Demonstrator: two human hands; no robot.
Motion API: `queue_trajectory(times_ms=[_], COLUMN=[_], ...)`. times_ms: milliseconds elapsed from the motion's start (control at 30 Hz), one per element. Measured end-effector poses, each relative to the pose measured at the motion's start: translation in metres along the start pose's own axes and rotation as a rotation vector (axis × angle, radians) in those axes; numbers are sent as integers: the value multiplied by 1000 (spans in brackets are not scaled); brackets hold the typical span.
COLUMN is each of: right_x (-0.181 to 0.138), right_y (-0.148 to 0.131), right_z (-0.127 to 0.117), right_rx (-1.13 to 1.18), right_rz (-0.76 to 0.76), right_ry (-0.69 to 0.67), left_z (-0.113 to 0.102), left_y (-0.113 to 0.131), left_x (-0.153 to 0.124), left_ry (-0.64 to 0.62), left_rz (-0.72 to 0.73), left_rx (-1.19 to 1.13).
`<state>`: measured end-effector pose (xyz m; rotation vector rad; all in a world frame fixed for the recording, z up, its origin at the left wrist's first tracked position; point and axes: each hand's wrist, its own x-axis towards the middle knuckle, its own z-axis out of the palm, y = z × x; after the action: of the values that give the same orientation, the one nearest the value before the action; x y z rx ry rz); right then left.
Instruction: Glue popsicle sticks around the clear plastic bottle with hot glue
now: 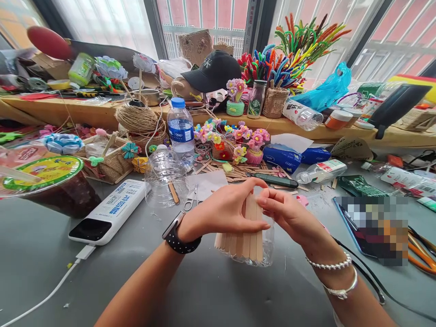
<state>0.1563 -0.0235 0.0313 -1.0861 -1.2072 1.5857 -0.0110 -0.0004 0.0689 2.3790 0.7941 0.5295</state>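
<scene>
My left hand point(221, 211) and my right hand point(289, 213) meet over a cut clear plastic bottle section point(267, 252) that stands on the grey table. A row of wooden craft sticks point(243, 243) stands upright against its near side. My left hand curls round the tops of the sticks, thumb pointing right. My right hand's fingers press on the sticks from the right. Both hands are closed on this piece. A black watch is on my left wrist and silver bracelets are on my right.
A white power bank point(109, 211) with a cable lies at left. Beyond the hands are a cut bottle top point(165, 177), a water bottle point(180, 127), scissors point(189, 204), a utility knife point(274, 180), loose sticks, twine, baskets and pipe-cleaner flowers. A phone point(371, 227) lies at right.
</scene>
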Motion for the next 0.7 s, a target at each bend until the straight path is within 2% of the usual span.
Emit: queue_trajectory(times_ms=[700], right_x=[-1], right_y=[0], right_z=[0], right_rx=[10], right_rz=[35], right_ry=[13], left_z=[0], left_y=[1], left_x=[0], left_ry=[-15], left_rz=[10], left_rx=[-49])
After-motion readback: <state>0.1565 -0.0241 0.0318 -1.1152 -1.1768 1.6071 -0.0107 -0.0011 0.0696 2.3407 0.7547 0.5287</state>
